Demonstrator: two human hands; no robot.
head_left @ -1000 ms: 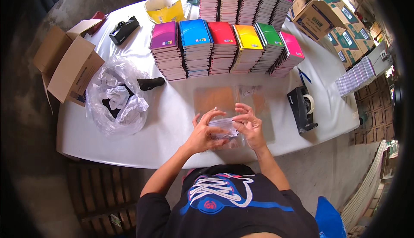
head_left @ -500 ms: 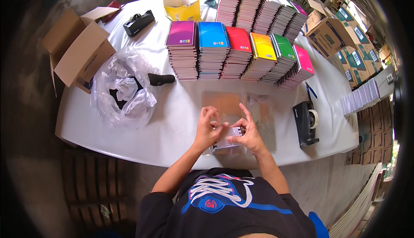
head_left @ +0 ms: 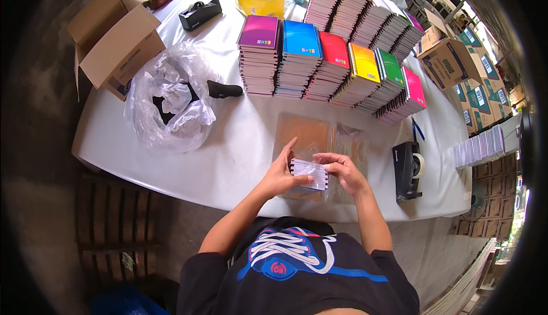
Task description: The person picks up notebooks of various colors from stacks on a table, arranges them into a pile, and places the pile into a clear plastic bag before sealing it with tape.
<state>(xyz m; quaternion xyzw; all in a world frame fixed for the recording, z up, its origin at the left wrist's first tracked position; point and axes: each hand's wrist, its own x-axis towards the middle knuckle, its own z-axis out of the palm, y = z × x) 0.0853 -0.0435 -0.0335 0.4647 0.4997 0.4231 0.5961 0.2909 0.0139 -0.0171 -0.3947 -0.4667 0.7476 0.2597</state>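
Note:
Between my hands, above the table's near edge, is a small stack of spiral notebooks [head_left: 309,169], its white page edges facing up and dark binding showing at the ends. Shiny glints on it look like clear plastic film. My left hand [head_left: 279,173] grips its left end, thumb low across the front and index finger stretched upward. At the right end, my right hand [head_left: 347,173] holds the stack with bent fingers, some of them hidden behind it. Under both hands lie clear plastic bags [head_left: 285,122], with a brown-orange patch showing through the left one.
Tall piles of coloured spiral notebooks [head_left: 301,40] rise beyond my hands. A tape dispenser [head_left: 406,172] and blue-handled pliers [head_left: 418,129] sit right; another dispenser [head_left: 200,14] stands far left. Leftward are a plastic bag of crumpled paper [head_left: 171,101] and an open carton [head_left: 120,47].
My left hand has gone from pinching above the stack to gripping its left end. My right hand has shifted right, its raised finger now bent. The head view has turned slightly.

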